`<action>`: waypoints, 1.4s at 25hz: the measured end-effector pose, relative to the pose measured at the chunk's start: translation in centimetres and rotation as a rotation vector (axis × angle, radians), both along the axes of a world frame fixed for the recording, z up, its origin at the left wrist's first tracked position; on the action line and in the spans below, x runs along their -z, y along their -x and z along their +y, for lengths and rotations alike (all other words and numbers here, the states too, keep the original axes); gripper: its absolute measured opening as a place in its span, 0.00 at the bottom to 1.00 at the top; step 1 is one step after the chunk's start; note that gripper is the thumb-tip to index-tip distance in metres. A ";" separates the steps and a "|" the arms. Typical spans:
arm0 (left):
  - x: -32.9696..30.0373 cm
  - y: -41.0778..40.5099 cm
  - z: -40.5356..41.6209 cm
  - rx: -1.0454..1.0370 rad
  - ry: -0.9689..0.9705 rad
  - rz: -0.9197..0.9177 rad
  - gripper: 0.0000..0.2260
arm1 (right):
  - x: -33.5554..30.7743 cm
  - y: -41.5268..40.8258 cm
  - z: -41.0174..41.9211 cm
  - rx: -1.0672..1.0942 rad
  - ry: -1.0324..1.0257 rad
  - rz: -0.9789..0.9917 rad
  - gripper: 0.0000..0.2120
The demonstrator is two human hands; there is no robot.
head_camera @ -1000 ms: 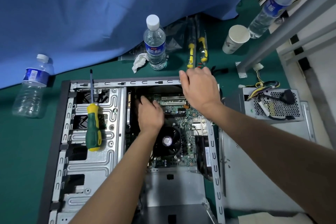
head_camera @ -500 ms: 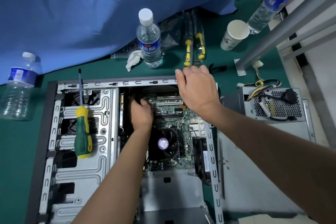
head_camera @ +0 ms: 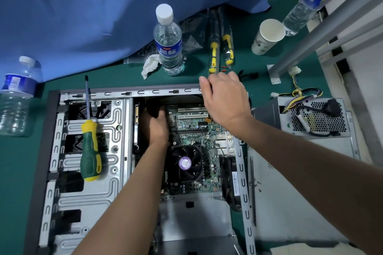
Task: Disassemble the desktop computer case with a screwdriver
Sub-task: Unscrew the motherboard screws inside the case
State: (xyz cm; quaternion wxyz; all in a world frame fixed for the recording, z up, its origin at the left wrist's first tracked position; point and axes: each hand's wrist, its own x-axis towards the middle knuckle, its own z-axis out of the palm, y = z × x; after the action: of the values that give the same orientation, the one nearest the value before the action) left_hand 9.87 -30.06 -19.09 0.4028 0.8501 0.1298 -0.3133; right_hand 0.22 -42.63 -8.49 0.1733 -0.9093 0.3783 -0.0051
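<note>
The open computer case (head_camera: 124, 93) lies flat on the green mat, with the motherboard (head_camera: 192, 124) and the black CPU fan (head_camera: 186, 163) exposed. My left hand (head_camera: 155, 128) reaches deep inside, left of the motherboard, and its fingertips are lost in a dark spot under the far rim. My right hand (head_camera: 226, 99) grips the case's far rim near its right corner, thumb on the rim and fingers curled over. A green and yellow screwdriver (head_camera: 90, 151) lies loose on the silver drive cage (head_camera: 107, 192), held by neither hand.
The removed power supply (head_camera: 315, 118) with loose cables sits on a grey side panel (head_camera: 290, 203) at the right. Beyond the case are a water bottle (head_camera: 169, 43), a tissue (head_camera: 150, 65), two packaged screwdrivers (head_camera: 220, 51) and a paper cup (head_camera: 267, 36). A second bottle (head_camera: 16, 97) stands left.
My left hand has slid from the middle of the motherboard toward the far dark corner of the case. My right hand has stayed on the far rim.
</note>
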 end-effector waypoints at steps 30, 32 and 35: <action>0.9 0.5 0.5 -0.017 0.001 -0.158 0.28 | 0.1 0.0 0.0 0.014 -0.031 -0.036 0.23; 0.2 0.5 0.3 -0.078 0.067 -0.045 0.27 | 0.1 0.0 0.0 0.020 -0.036 -0.038 0.23; -0.1 0.4 0.9 -0.090 0.236 -0.027 0.21 | 0.0 0.0 0.0 0.025 -0.035 -0.044 0.23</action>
State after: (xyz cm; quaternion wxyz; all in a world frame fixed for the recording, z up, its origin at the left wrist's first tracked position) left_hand 9.45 -29.17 -18.95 0.5154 0.7943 0.1246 -0.2965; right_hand 0.19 -42.62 -8.50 0.1972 -0.9010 0.3858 -0.0207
